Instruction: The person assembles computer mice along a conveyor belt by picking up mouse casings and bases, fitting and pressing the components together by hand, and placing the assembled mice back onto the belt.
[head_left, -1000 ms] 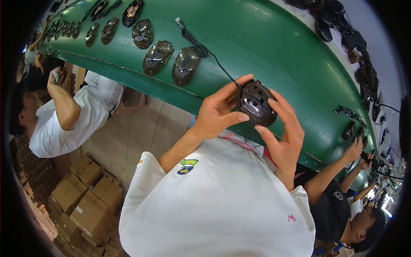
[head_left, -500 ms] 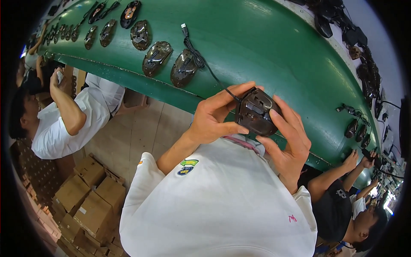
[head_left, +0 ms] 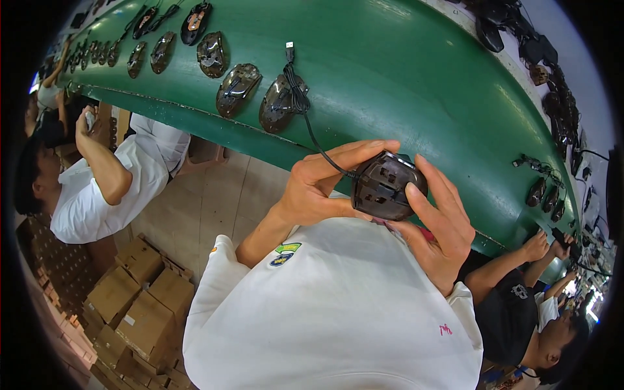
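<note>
- Fingers (head_left: 361, 156) in the head view: those of the left hand (head_left: 309, 188) and right hand (head_left: 448, 227) curve around opposite sides of a dark mouse (head_left: 388, 190), holding it between them.
- The mouse is near the front edge of the green worktop (head_left: 390, 84), before the white shirt (head_left: 338, 299); its cable (head_left: 314, 138) leads to a coil over a mouse shell (head_left: 274, 112).
- Probably light and stiff, its glossy casing perhaps slippery; the side walls seem the safest hold, sparing the cable exit.

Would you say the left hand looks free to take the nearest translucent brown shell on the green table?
Probably not: the left hand holds the glossy dark mouse, whose coiled black cable overlaps the shell in view.
</note>
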A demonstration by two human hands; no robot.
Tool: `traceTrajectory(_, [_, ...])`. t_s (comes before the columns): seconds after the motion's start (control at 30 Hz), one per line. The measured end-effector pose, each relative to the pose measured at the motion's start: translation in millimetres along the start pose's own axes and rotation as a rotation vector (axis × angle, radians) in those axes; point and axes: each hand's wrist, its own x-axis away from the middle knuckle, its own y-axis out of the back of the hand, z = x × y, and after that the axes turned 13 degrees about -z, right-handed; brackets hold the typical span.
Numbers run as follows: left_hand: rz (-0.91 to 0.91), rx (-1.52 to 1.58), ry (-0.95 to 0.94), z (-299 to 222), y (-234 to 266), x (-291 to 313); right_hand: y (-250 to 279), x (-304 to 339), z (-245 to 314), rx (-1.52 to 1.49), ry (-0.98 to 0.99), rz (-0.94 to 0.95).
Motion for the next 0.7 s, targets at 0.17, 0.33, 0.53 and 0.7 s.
traceTrajectory(0.17, [-0.004,-0.050,0.005,-2.4,3.5,0.4,2.3,2.1,2.5,-0.021,-0.087,0.037])
traceTrajectory(0.33, [0.050,-0.128,-0.004,-11.4,0.1,-1.2,3.9,7.5,-0.6,-0.026,-0.067,0.041])
traceTrajectory(0.53, [-0.017,-0.242,-0.088,-10.6,-9.8,2.6,4.0,7.8,-3.5,-0.039,-0.037,0.010])
traceTrajectory(0.7, [-0.042,-0.198,-0.063,-10.6,-11.5,4.9,0.1,5.8,-5.3,-0.038,0.000,-0.003])
